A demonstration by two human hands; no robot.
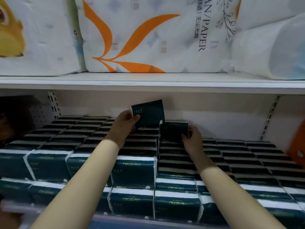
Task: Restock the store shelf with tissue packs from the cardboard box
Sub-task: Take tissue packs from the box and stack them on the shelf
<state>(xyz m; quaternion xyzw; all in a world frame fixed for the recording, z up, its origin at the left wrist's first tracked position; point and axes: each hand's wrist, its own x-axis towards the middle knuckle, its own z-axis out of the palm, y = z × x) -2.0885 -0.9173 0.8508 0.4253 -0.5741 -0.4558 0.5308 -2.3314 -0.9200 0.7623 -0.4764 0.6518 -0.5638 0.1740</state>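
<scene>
Packs in rows read COMFORTABLE, upside down; the bag above says PAPER. Left hand pinches a tilted pack over them; right hand grips a second pack at the back.

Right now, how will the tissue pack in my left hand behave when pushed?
Probably light: the left hand pinches the tissue pack up by one end. Its wrapper looks smooth, so it may slide over the stacked packs.

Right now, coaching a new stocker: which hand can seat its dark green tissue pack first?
Likely the right hand: its dark green pack sits low at the stack; the left hand holds its pack raised, tilted.
</scene>
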